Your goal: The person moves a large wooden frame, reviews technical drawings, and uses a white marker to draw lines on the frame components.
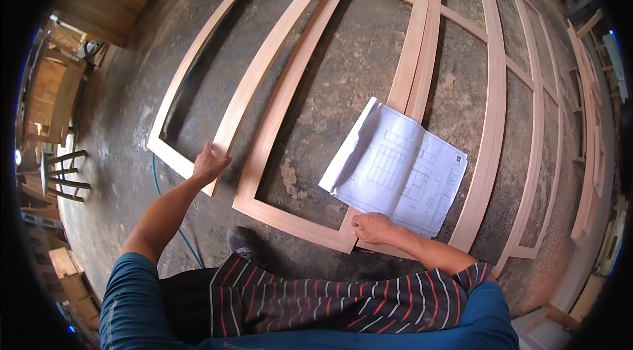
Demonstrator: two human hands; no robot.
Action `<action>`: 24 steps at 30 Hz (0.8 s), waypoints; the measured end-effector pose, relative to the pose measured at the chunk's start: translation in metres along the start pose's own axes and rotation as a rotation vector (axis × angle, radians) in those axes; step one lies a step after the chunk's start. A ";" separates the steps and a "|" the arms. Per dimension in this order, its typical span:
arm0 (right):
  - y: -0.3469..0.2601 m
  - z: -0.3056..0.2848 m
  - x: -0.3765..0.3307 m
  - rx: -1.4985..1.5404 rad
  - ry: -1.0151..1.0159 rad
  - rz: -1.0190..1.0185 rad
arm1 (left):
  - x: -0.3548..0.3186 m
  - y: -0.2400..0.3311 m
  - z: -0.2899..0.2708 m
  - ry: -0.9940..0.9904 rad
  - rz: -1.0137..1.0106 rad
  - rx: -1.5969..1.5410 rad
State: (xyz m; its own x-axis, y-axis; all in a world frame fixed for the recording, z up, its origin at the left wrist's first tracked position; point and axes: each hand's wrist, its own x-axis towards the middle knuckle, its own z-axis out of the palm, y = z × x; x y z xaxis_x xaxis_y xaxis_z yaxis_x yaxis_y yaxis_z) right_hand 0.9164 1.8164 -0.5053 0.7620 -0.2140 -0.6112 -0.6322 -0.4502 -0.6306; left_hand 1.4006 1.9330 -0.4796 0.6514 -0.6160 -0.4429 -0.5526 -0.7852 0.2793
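Your left hand (211, 162) clasps the left wooden frame (247, 96) by its near right corner! Your right hand (373, 227) curls at the middle frame (264, 149)'s near corner (gripping or resting, I can't tell). Just beyond, drawing sheets (399, 165) lie across two frames; a blue hose (187, 242) trails along the floor (119, 231).

Blotchy grey floor (122, 126) — small stool (45, 173)

Smooth, matt wooden frame (254, 88)

downward head-height fisheye view
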 end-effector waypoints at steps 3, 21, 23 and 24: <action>0.000 -0.004 0.003 -0.002 -0.025 0.004 | 0.009 -0.016 0.001 -0.021 0.001 0.007; 0.009 0.005 0.009 0.004 -0.001 0.000 | 0.025 -0.045 0.009 -0.068 0.100 -0.003; 0.004 -0.004 0.005 0.025 -0.028 0.015 | 0.039 -0.087 -0.002 -0.094 0.084 -0.182; 0.006 -0.003 0.003 0.030 -0.037 0.026 | 0.045 -0.095 -0.006 -0.081 0.086 -0.165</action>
State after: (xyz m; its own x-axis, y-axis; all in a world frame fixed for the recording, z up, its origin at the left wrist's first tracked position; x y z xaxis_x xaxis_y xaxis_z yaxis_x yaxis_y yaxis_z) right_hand 0.9157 1.8105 -0.5092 0.7398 -0.1927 -0.6446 -0.6561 -0.4189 -0.6278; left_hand 1.4851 1.9794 -0.5209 0.5575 -0.6795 -0.4769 -0.5076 -0.7336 0.4519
